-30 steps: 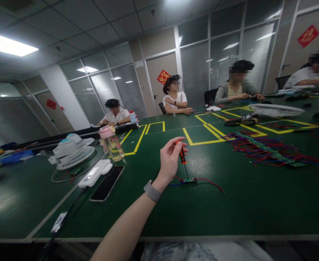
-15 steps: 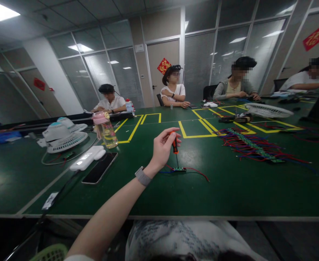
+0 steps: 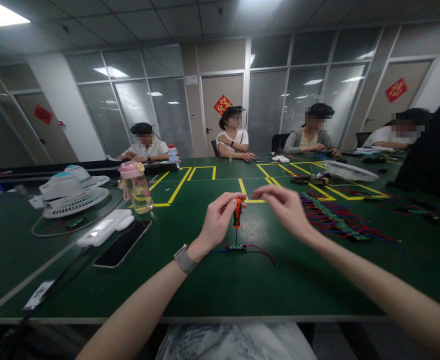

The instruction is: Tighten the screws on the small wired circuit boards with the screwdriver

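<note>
My left hand (image 3: 218, 216) grips the top of an orange-and-black screwdriver (image 3: 237, 216) between thumb and fingers. The driver stands upright, its tip down on a small green circuit board (image 3: 236, 248). Red and blue wires run out from the board, which lies on the green table (image 3: 205, 295). To the right of the screwdriver, apart from it, is my right hand (image 3: 284, 207), slightly blurred. Its fingers are bent loosely towards the handle, and I see nothing held in them.
A row of wired circuit boards (image 3: 334, 217) lies to the right. On the left are a phone (image 3: 124, 244), a white power strip (image 3: 105, 227), a pink-lidded bottle (image 3: 139, 190) and white fans (image 3: 64, 192). Several people sit across the table, amid yellow tape outlines (image 3: 178, 186).
My right hand has come into view from the right, up beside the screwdriver. The left hand keeps its hold on the upright screwdriver. The camera view has tilted and shifted a little.
</note>
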{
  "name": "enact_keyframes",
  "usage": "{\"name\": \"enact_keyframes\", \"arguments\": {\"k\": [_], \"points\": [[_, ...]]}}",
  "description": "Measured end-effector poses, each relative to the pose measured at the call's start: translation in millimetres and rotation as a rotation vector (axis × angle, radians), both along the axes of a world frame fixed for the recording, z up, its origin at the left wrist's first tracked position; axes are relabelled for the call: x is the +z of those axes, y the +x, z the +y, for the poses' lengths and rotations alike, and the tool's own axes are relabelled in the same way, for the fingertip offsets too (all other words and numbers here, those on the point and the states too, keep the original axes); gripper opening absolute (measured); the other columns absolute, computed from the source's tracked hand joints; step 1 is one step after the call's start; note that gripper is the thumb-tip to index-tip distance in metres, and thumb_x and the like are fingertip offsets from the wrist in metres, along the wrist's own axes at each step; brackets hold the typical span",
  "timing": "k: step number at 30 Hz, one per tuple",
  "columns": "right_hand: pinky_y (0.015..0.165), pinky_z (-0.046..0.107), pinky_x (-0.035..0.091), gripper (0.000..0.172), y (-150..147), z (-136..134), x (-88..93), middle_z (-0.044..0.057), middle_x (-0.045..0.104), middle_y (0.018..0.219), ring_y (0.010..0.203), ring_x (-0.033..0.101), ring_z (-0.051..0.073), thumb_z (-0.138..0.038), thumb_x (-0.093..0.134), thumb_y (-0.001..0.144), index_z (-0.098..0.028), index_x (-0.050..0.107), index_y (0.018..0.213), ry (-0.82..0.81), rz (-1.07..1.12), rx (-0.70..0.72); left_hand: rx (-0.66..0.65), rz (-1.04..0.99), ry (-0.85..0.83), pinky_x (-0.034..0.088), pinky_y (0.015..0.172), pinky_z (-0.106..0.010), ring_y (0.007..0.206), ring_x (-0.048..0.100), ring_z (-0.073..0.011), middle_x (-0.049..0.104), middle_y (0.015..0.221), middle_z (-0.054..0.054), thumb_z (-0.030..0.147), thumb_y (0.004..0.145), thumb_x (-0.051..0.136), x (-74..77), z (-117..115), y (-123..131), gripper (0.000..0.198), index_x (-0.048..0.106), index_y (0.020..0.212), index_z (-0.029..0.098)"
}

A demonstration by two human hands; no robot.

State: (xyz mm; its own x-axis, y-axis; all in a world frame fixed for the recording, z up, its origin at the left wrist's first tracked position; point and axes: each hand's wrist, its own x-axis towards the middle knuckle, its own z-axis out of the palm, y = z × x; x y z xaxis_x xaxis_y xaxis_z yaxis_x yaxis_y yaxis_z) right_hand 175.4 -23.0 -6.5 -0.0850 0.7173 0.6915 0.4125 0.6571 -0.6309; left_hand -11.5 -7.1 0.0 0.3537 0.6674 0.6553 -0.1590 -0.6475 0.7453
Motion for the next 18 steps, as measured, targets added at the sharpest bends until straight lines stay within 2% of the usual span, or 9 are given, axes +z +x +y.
{"name": "enact_keyframes", "arguments": {"k": [2,4,7,11,14,16,18], "points": [[0.085,0.037,0.049,0.021,-4,3,-22.8,0.007,0.068,0.093,0.090,0.062,0.019,-0.027,0.050,0.089,-0.015,0.066,0.096,-0.134,-0.044,0.074,-0.019,0.009,-0.011,0.054,0.080,-0.029,0.094,0.064,-0.0179,0.064,0.109,-0.010,0.030,0.091,0.046,0.9,-1,0,0.028,0.065,0.107,0.016],[0.082,0.035,0.049,0.024,-8,4,-46.3,0.007,0.069,0.092,0.087,0.063,0.019,-0.027,0.053,0.086,-0.015,0.065,0.103,-0.289,-0.118,0.166,-0.042,-0.007,-0.033,0.054,0.080,-0.030,0.094,0.065,-0.0184,0.065,0.109,-0.010,0.031,0.091,0.047,1.6,-2,1,0.029,0.064,0.108,0.015],[0.074,0.032,0.049,0.030,-12,2,-67.9,0.006,0.066,0.086,0.078,0.061,0.018,-0.031,0.062,0.080,-0.015,0.067,0.104,-0.351,-0.250,0.232,-0.044,-0.038,-0.054,0.055,0.078,-0.030,0.089,0.066,-0.0176,0.067,0.104,-0.010,0.031,0.090,0.049,2.3,-1,2,0.028,0.064,0.107,0.014],[0.063,0.026,0.046,0.020,-14,3,-73.0,0.003,0.060,0.077,0.068,0.056,0.014,-0.029,0.068,0.075,-0.015,0.071,0.090,-0.308,-0.330,0.248,0.001,-0.025,-0.041,0.054,0.075,-0.029,0.082,0.065,-0.0153,0.066,0.097,-0.008,0.029,0.088,0.052,1.7,1,3,0.026,0.064,0.105,0.014],[0.060,0.025,0.044,0.014,-16,5,-73.4,0.003,0.058,0.075,0.065,0.054,0.012,-0.025,0.068,0.075,-0.015,0.072,0.085,-0.272,-0.364,0.233,0.135,0.012,0.066,0.052,0.071,-0.026,0.080,0.061,-0.0138,0.061,0.092,-0.006,0.029,0.084,0.059,0.2,3,1,0.019,0.067,0.096,0.017],[0.060,0.024,0.044,0.013,-18,6,-74.2,0.002,0.058,0.075,0.065,0.054,0.012,-0.023,0.067,0.075,-0.015,0.071,0.084,-0.256,-0.376,0.229,0.265,0.046,0.175,0.050,0.074,-0.026,0.085,0.058,-0.0144,0.056,0.092,-0.005,0.029,0.082,0.062,-0.1,4,-1,0.015,0.069,0.090,0.018],[0.060,0.024,0.043,0.012,-19,6,-75.0,0.002,0.057,0.075,0.065,0.054,0.012,-0.022,0.067,0.075,-0.015,0.071,0.084,-0.250,-0.379,0.231,0.316,0.086,0.246,0.047,0.086,-0.029,0.095,0.055,-0.0160,0.054,0.098,-0.006,0.029,0.085,0.057,0.7,4,-2,0.018,0.071,0.094,0.020]]}}
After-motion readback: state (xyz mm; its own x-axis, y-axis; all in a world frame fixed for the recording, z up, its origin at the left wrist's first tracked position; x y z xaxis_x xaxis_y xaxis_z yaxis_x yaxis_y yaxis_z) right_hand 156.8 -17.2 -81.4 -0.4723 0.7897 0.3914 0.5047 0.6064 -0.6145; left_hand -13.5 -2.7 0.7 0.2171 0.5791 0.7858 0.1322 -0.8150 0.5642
